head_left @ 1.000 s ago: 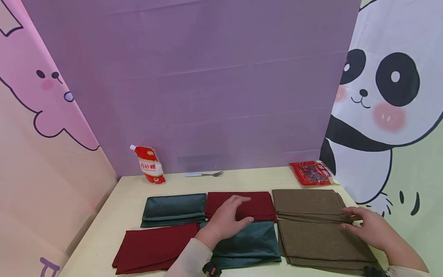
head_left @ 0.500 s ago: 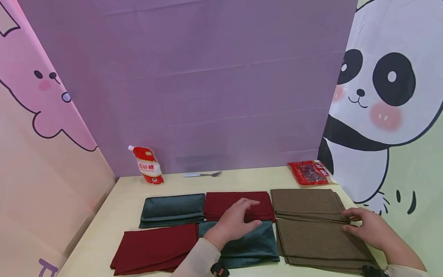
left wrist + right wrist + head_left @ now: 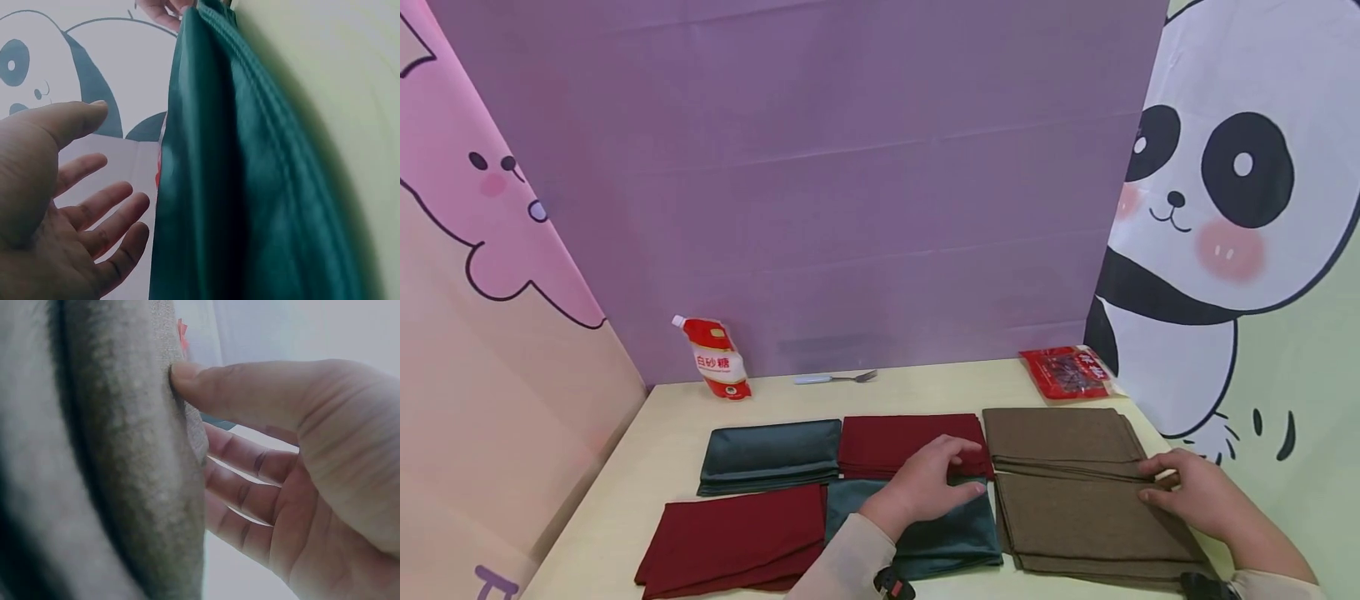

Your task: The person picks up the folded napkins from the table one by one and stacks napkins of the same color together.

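Two folded brown cloths lie at the right, a far one and a near one. My right hand is at their right edges; in the right wrist view its thumb touches the brown fabric, and the fingers extend loosely beside it. My left hand hovers with spread, slightly bent fingers and holds nothing. Below it lies a folded teal cloth, which the left wrist view shows edge-on beside the hand. A folded dark red cloth lies just beyond.
Another teal cloth and another red cloth lie folded at the left. Along the back of the table are a red-and-white sugar pouch, a fork and a red food packet. A purple backdrop rises behind.
My left hand has moved right across the teal and red cloths toward the brown ones. My right hand stays at the brown cloths' edges. The view has shifted slightly.
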Action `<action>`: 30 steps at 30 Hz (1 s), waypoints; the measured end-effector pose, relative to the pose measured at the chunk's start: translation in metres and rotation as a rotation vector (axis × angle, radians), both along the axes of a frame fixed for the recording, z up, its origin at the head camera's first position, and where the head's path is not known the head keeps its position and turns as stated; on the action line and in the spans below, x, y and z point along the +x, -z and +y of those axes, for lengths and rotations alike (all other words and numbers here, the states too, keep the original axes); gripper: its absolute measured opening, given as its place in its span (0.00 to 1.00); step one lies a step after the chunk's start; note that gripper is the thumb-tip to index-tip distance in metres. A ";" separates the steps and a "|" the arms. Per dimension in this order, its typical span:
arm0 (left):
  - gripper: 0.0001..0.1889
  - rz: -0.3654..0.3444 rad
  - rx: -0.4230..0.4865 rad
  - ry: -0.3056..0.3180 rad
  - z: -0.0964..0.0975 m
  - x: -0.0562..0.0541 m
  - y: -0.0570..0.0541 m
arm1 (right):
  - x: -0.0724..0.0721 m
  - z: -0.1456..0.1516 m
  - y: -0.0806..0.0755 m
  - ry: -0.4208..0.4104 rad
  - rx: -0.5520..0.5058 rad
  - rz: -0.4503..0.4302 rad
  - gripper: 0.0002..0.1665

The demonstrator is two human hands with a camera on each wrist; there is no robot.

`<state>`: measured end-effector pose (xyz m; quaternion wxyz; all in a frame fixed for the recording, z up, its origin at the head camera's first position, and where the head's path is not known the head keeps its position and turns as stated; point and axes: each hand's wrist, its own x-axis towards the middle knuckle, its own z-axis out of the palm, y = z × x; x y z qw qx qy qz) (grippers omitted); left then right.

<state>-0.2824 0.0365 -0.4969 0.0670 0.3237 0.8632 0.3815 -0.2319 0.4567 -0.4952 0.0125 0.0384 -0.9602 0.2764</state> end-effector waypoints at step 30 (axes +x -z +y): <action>0.24 0.187 -0.274 -0.091 0.049 0.007 0.008 | 0.015 0.006 0.014 -0.171 -0.084 0.249 0.15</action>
